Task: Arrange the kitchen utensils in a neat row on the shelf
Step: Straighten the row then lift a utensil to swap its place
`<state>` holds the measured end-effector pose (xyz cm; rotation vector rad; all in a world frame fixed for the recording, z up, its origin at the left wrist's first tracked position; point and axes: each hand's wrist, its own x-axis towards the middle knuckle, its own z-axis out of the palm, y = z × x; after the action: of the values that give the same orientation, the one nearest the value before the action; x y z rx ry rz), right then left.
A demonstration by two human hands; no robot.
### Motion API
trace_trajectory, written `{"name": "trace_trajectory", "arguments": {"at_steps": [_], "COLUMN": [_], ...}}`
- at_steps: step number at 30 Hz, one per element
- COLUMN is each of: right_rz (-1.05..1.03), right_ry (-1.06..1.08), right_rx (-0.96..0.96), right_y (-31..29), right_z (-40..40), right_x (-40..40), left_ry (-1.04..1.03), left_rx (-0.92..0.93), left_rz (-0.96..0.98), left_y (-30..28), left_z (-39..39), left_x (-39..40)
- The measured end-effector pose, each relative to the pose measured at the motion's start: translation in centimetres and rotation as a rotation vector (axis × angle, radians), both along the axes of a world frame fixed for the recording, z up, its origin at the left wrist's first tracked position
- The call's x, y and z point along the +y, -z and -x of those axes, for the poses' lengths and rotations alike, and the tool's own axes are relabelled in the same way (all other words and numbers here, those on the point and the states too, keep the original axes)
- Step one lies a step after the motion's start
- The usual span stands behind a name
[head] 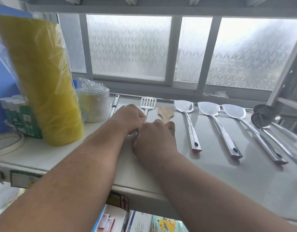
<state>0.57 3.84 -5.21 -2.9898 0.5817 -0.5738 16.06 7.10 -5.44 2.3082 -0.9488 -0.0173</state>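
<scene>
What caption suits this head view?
Both hands straighten a slotted turner and wooden spatula beside three steel turners.

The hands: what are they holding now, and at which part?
The left hand grips the slotted spatula by its handle. The right hand covers the wooden spatula's handle; its grip cannot be told.

Left hand (130, 118) grips slotted turner (148, 104); right hand (154, 139) covers wooden spatula (165, 113) handle; three steel spatulas (211, 114) and ladles (261, 119) lie rightward on shelf (228, 178).
</scene>
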Motion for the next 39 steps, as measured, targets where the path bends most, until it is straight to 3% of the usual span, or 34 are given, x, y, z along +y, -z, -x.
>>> {"name": "trace_trajectory", "arguments": {"at_steps": [4, 7, 10, 14, 18, 27, 31, 35, 39], "right_rz": [0.007, 0.025, 0.017, 0.011, 0.057, 0.105, 0.124, 0.117, 0.100], "right_ry": [-0.003, -0.015, -0.035, -0.093, -0.141, -0.157, -0.149, -0.136, -0.060], "right_rx": [-0.019, -0.052, -0.139, -0.225, -0.181, -0.109, -0.096, -0.146, -0.203], "right_y": [0.1, 0.0, -0.1, -0.2, -0.1, 0.8, 0.2, -1.7, -4.5], "right_z": [0.0, 0.6, 1.5, 2.8, 4.3, 10.2, 12.4, 14.0, 15.2], "right_x": [0.0, 0.2, 0.3, 1.0, 1.9, 4.9, 5.9, 6.5, 6.2], "left_ry": [-0.014, -0.059, -0.213, -0.271, -0.115, -0.124, -0.131, -0.121, -0.100], "left_rx": [-0.030, -0.172, -0.303, -0.170, -0.100, -0.173, -0.314, -0.387, -0.123], "left_rz": [0.008, -0.005, -0.160, -0.421, -0.582, -0.418, -0.328, -0.013, 0.492], "left_y": [-0.1, -1.1, -2.9, -2.9, -1.7, -1.2, -1.8, -3.6, -8.2], "left_z": [0.1, 1.0, 1.9, 2.5, 5.5, 10.4, 12.8, 14.6, 17.0], "left_x": [0.0, 0.6, 3.1, 8.0, 11.4, 15.6, 17.0, 18.2, 18.9]}}
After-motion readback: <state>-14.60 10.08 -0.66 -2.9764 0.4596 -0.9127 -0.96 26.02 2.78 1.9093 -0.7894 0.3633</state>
